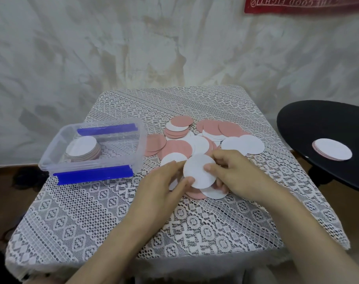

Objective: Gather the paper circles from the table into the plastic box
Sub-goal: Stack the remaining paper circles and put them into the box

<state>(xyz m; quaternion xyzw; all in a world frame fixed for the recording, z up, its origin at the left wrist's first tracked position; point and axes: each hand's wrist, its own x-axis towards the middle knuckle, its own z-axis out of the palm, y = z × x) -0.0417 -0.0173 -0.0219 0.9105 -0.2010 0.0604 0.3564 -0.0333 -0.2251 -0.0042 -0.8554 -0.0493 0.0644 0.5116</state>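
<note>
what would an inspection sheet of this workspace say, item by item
surface: table under a white lace tablecloth.
job's things: clear plastic box with blue clips, on the table's left, lid off, holding a stacked set of circles; loose pile of pink and white paper circles mid-table.
clutter: stray stack of circles on a black round side table at the right, off the main table.
grips: left hand and right hand both pinch a white paper circle over the pile's near edge.
cables: nothing seen.
surroundings: stained pale wall; red banner top right.
</note>
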